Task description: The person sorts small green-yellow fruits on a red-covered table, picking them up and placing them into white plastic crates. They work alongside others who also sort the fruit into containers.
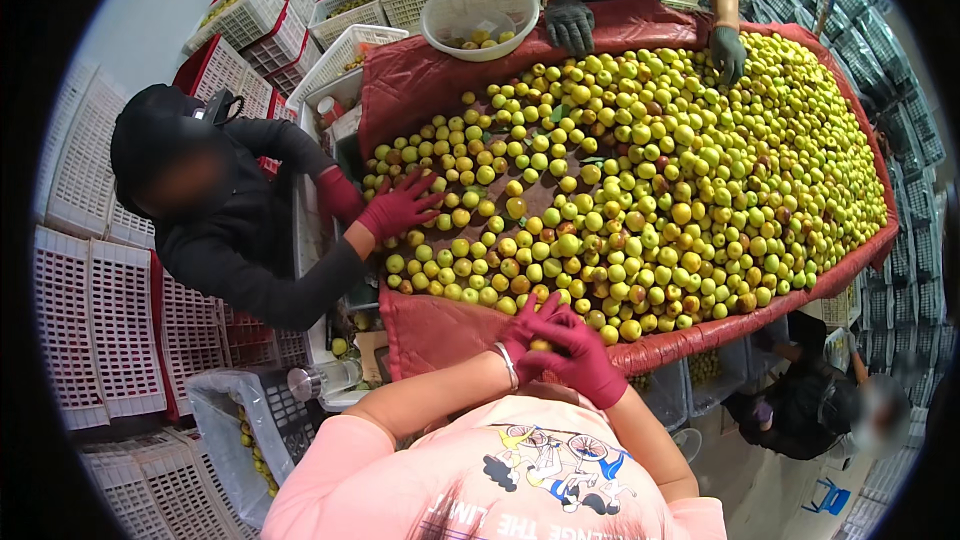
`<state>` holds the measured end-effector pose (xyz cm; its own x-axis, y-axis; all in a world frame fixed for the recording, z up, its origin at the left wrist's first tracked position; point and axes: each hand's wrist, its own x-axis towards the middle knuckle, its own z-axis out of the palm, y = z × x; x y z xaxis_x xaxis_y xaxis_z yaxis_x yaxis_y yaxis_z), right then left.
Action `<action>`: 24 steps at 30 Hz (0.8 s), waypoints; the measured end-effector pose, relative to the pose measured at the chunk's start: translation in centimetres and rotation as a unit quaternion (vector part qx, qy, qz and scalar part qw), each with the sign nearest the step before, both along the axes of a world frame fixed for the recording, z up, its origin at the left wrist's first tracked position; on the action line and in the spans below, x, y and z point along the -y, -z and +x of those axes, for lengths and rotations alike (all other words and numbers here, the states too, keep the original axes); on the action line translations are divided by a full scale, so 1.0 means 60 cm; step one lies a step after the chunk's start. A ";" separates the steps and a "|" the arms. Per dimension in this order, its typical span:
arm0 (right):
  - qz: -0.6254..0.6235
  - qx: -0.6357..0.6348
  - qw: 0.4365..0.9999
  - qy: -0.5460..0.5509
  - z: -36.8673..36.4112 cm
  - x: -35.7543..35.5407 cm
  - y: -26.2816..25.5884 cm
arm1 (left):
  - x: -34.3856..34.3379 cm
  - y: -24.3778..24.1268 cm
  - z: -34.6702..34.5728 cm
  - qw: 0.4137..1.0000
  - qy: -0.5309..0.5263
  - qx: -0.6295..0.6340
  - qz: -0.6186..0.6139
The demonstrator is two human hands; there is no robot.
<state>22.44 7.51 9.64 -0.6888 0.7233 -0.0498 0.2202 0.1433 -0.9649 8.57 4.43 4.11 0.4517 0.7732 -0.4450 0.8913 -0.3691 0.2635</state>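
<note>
My left hand [525,341] and my right hand [586,357], both in maroon gloves, overlap at the near edge of a sorting table. Between them a yellow fruit [540,345] shows. The overlapping fingers hide which hand grips it. Just beyond my fingertips spreads a broad layer of small round yellow-green fruits [675,195], some with brown-red patches, resembling jujubes. They lie on a red padded cloth [442,330], thickest toward the right, with a few green leaves [559,113] among them. A white bracelet [508,366] circles my left wrist.
At the left a co-worker's maroon-gloved hand [401,204] touches fruits; across the table are another's grey-gloved hands [726,54]. A white basin [480,4] stands at the far edge. Crates [105,315] surround the table. A lined crate [232,397] and glass jar [330,377] sit lower left.
</note>
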 end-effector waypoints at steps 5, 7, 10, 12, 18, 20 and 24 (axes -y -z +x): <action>0.032 0.004 0.997 -0.070 -0.006 -0.004 -0.044 | 0.002 0.017 -0.014 0.992 0.008 0.113 0.049; 0.034 0.023 0.998 -0.052 0.016 -0.011 -0.025 | -0.006 -0.038 -0.011 0.997 0.077 0.008 0.029; 0.004 0.060 0.998 0.014 0.009 -0.009 -0.033 | 0.020 -0.002 0.011 0.924 0.150 -0.260 0.237; -0.032 0.036 0.999 0.026 0.005 0.004 -0.015 | 0.028 0.075 0.023 0.782 0.220 -0.450 0.371; 0.016 0.017 0.995 -0.102 0.009 -0.007 -0.049 | -0.014 -0.080 -0.008 0.970 0.091 -0.186 0.127; -0.009 0.011 0.991 -0.135 0.017 -0.005 -0.053 | -0.024 -0.105 -0.001 0.990 0.068 -0.085 -0.085; 0.084 0.062 0.988 -0.115 -0.009 -0.001 -0.082 | -0.016 -0.076 0.005 0.992 0.086 -0.092 0.001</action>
